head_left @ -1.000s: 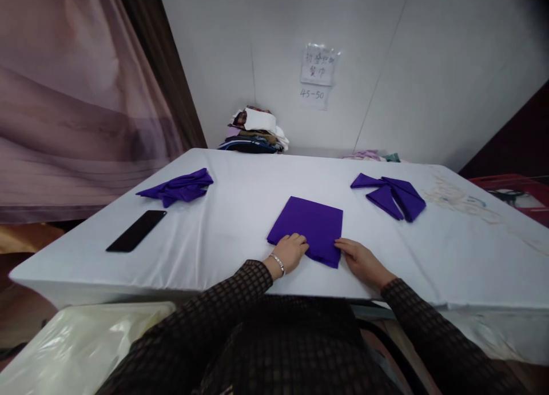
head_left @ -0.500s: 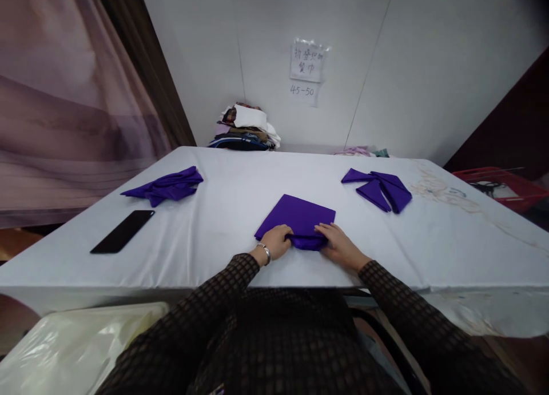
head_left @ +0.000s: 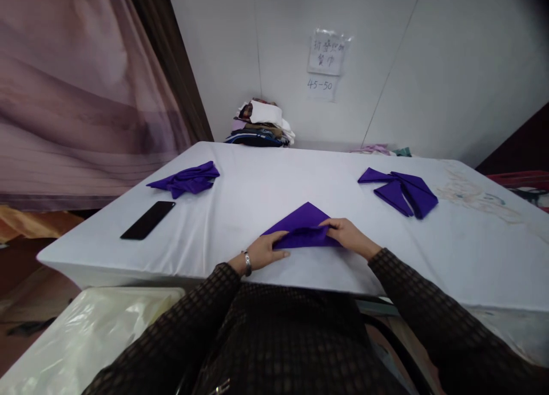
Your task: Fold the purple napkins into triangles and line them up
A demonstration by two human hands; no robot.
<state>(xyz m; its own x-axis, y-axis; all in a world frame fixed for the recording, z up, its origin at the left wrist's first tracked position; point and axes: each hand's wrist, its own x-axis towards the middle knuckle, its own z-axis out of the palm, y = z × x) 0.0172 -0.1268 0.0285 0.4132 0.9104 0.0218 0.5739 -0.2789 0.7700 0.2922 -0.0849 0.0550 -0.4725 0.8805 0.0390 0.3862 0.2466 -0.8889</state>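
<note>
Pinching a raised edge of the cloth [head_left: 303,216] with your right hand [head_left: 350,235]; your left hand [head_left: 259,253] is spread, thumb over the cloth's left end. Cloth lies near the front edge of the table [head_left: 261,183], between a rumpled piece [head_left: 191,179] on the left and a folded piece [head_left: 417,190] on the right. I'd call it partway: triangle shape is there, point away from you, but the near layer gapes, not flat. Folded piece looks done; rumpled piece doesn't.

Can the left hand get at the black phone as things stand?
Probably yes: the black phone lies uncovered to the left of the left hand, with white tablecloth between them, though that hand would have to leave the folded purple cloth.
</note>
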